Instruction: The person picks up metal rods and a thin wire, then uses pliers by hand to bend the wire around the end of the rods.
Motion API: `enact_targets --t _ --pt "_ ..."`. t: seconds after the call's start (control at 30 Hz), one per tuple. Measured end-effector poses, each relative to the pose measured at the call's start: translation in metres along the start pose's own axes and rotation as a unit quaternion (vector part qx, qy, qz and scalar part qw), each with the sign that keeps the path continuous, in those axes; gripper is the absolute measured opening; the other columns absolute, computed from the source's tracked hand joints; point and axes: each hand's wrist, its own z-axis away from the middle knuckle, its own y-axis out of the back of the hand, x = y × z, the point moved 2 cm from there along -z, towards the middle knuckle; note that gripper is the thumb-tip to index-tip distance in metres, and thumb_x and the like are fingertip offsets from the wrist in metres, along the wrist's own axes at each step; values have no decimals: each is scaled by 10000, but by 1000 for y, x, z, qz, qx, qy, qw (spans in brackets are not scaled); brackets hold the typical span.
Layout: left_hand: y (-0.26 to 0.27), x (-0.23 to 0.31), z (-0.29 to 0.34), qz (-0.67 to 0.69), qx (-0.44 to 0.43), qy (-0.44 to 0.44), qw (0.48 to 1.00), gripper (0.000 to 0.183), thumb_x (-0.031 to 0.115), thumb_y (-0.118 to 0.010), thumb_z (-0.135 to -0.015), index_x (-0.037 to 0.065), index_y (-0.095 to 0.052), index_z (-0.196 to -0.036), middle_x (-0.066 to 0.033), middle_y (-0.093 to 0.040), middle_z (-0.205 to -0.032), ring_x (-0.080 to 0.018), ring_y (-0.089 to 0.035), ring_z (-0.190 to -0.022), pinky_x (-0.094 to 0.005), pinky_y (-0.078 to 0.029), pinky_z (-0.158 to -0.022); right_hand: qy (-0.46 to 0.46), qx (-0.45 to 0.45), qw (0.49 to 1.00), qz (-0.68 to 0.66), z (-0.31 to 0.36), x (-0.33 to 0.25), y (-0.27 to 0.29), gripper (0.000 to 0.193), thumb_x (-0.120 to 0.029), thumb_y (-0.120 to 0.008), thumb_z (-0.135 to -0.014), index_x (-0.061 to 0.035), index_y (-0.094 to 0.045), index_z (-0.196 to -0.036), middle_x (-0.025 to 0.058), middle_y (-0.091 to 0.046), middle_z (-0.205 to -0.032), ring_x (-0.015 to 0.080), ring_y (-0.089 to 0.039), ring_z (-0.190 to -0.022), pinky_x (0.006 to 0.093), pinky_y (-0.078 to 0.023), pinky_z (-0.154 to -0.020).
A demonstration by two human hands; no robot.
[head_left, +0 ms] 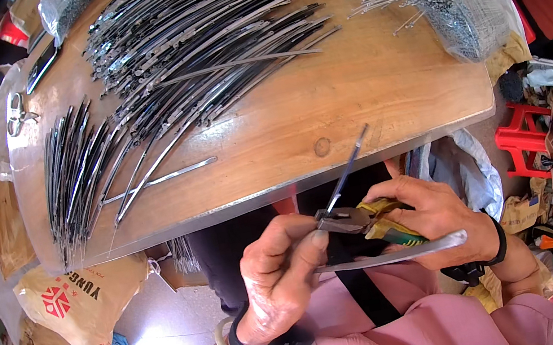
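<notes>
My left hand [277, 274] is closed, thumb and fingertips pinching a thin dark metal strip [348, 171] that slants up toward the table edge. In my right hand [448, 213] is a pair of pliers [349, 221] with yellow and green handles. Its jaws meet the strip at my left fingertips; whether they grip it is too small to tell. A flat grey strip [396, 255] runs sideways below the pliers, from my left fingers to under my right hand. Whether both strips are one piece is hidden by my fingers.
A big pile of black and silver strips [197, 47] covers the far left of the wooden table [381, 96]. One loose strip [171, 175] lies nearer. A plastic bag of thin metal pins [442, 6] sits far right. Scissors [18, 113] and a phone [43, 65] lie at left.
</notes>
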Motion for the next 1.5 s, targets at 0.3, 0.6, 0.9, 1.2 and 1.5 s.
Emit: enact_targets --t 0.3,0.6,0.9,1.2,1.5 --pt "36 3 12 -75 54 -73 993 95 -57 -573 -909 -2 -624 -967 18 -613 -774 -38 -499 -617 -195 -392 -529 64 -48 994 69 -38 -20 -18 361 -152 -769 -647 29 -579 -895 177 -542 -996 309 -604 -868 370 -523 -689" --pt "149 50 27 -163 216 -150 951 243 -33 -601 -825 13 -634 -1062 -52 -636 -934 -76 -545 -721 -213 -425 -593 -16 127 991 -42 -54 -1 5 338 -251 -760 -802 38 -632 -922 173 -624 -980 336 -637 -770 372 -519 -705" --pt "168 89 -25 -648 101 -275 703 394 -18 -699 -724 3 -638 -1113 -172 -588 -1091 -351 -634 -891 -396 -518 -756 -25 166 986 -6 -67 8 11 342 -293 -738 -841 35 -647 -865 149 -616 -895 299 -632 -684 361 -497 -619" --pt "205 82 4 -716 143 -284 621 279 -80 -623 -717 -43 -632 -993 -183 -599 -957 -338 -616 -851 -405 -509 -750 19 146 989 25 -74 4 13 259 -207 -742 -820 11 -668 -938 138 -605 -940 289 -644 -690 367 -513 -610" --pt "209 88 -5 -671 300 -241 633 316 -64 -637 -781 -15 -611 -1092 -180 -585 -938 -364 -598 -860 -398 -486 -776 6 159 987 20 -71 10 5 291 -116 -777 -728 4 -667 -970 126 -593 -965 286 -637 -709 372 -505 -610"
